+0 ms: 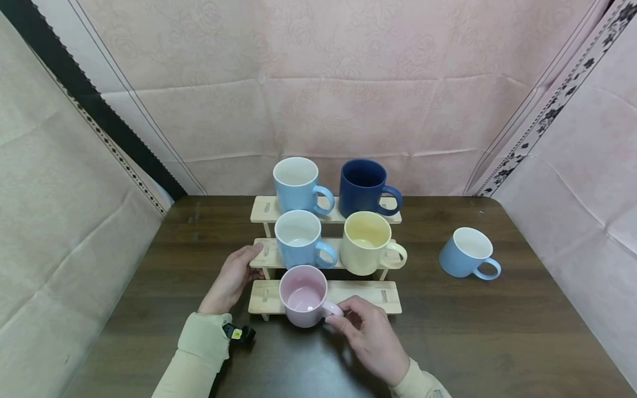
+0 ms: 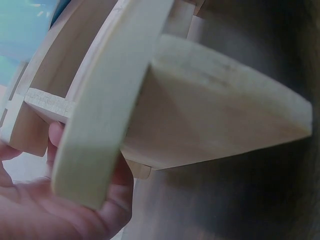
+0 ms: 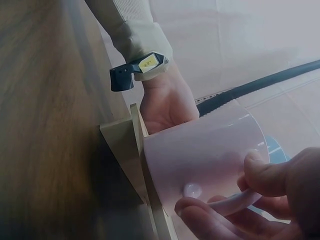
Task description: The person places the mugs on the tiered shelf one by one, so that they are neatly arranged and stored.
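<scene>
Head view: right hand [image 1: 370, 337] pinched round the handle of the pink mug [image 1: 303, 296], sitting at the left end of the rack's [image 1: 363, 293] bottom step, near the table's [image 1: 497, 342] front edge. Left hand [image 1: 231, 279] laid against the left end of the middle step, fingers curled on the board's end, steadying. Stood above: two light blue mugs [image 1: 298, 243], a cream mug [image 1: 367, 242], a navy mug [image 1: 363, 188]. Parked alone toward the table's right edge: one more blue mug [image 1: 465, 253].

Left wrist view: close and blurred, just pale rack boards [image 2: 100, 115] with fingers [image 2: 65, 210] wrapped under one edge. Firm contact, by the look of it.

Right wrist view: thumb and fingers [image 3: 215, 217] clamped on the pink handle [image 3: 235, 202], mug wall [image 3: 205, 160] hard against the step's front edge [image 3: 137, 165], left hand [image 3: 165, 102] beyond it.

Risks, as judged: narrow step, so likely to tip off the front lip if released with the base overhanging. Could also knock the blue mug just behind if pushed too deep. Light rack, loaded high; a shove without that left-hand brace might well have slid the whole stack.
</scene>
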Demonstrator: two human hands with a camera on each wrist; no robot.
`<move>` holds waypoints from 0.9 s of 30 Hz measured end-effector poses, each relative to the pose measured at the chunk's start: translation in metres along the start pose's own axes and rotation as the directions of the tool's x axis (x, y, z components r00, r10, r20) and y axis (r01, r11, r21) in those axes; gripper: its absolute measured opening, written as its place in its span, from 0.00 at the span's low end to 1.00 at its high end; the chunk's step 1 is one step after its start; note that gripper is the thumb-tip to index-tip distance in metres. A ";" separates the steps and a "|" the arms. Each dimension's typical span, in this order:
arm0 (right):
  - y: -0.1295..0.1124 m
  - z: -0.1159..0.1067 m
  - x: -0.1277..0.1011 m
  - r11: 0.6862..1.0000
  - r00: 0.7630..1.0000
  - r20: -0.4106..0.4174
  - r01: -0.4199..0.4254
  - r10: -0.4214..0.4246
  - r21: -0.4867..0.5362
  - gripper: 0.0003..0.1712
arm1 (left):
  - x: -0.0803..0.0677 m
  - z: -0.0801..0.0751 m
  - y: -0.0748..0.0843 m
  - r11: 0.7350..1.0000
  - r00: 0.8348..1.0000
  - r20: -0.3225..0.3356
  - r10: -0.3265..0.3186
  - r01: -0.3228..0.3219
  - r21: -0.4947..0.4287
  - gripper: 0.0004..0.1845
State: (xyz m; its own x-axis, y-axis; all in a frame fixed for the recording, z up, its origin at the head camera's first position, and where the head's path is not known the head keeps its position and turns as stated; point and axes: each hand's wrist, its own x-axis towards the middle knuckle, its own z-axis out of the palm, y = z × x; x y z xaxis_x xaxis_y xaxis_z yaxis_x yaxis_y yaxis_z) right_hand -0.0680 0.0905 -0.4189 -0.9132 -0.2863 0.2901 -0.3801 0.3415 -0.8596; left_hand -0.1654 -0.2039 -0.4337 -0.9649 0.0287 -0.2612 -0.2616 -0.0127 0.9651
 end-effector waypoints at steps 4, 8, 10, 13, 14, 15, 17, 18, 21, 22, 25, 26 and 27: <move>-0.002 0.002 0.001 1.000 1.000 0.007 -0.009 0.009 0.011 0.06 | 0.000 0.000 0.000 1.000 1.000 -0.001 0.002 -0.002 0.003 0.28; -0.003 0.003 0.002 1.000 1.000 0.016 -0.018 0.018 0.018 0.06 | 0.000 0.000 0.002 1.000 1.000 -0.002 0.003 -0.003 -0.002 0.27; -0.003 0.004 0.002 1.000 1.000 0.024 -0.021 0.020 0.019 0.06 | 0.000 0.000 0.003 1.000 1.000 -0.005 0.002 -0.002 -0.006 0.27; -0.005 0.004 0.002 1.000 0.999 0.039 -0.022 0.022 0.001 0.08 | -0.001 0.001 0.004 1.000 1.000 -0.009 0.001 -0.001 -0.008 0.26; -0.005 0.004 0.002 1.000 0.999 0.044 -0.022 0.023 -0.014 0.09 | -0.001 0.001 0.004 1.000 1.000 -0.008 0.001 -0.001 -0.008 0.26; -0.005 0.004 0.002 0.999 0.999 0.049 -0.021 0.022 -0.031 0.10 | -0.002 0.001 0.004 1.000 1.000 -0.008 0.000 0.000 -0.008 0.26; -0.006 0.002 0.001 0.997 0.998 0.062 -0.015 0.019 -0.073 0.11 | -0.002 0.002 0.004 1.000 1.000 -0.005 -0.002 0.001 -0.008 0.26; -0.006 0.001 0.001 0.995 0.997 0.071 -0.011 0.018 -0.094 0.12 | -0.002 0.002 0.004 1.000 1.000 -0.005 -0.003 0.002 -0.009 0.26; -0.008 -0.003 -0.002 0.990 0.995 0.099 -0.015 0.029 -0.142 0.14 | -0.002 0.002 0.004 1.000 1.000 -0.004 -0.007 0.007 -0.011 0.27; -0.009 -0.006 -0.003 0.987 0.993 0.108 -0.021 0.038 -0.158 0.15 | -0.002 0.002 0.004 1.000 1.000 -0.005 -0.008 0.008 -0.013 0.26; -0.010 -0.016 -0.006 0.979 0.990 0.115 -0.054 0.077 -0.198 0.18 | -0.003 0.002 0.003 1.000 1.000 -0.008 -0.008 0.008 -0.012 0.26; -0.010 -0.020 -0.006 0.975 0.990 0.112 -0.066 0.091 -0.212 0.18 | -0.002 0.002 0.003 1.000 1.000 -0.011 -0.008 0.008 -0.012 0.26; -0.010 -0.025 -0.007 0.971 0.989 0.105 -0.078 0.103 -0.224 0.19 | -0.003 0.002 0.003 1.000 1.000 -0.011 -0.006 0.006 -0.011 0.26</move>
State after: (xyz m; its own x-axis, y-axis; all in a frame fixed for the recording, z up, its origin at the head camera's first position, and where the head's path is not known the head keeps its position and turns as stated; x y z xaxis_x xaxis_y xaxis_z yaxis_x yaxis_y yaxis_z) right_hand -0.0614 0.1113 -0.4025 -0.9272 -0.3414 0.1540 -0.3311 0.5548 -0.7633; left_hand -0.1638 -0.2022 -0.4298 -0.9635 0.0182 -0.2670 -0.2673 -0.0232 0.9633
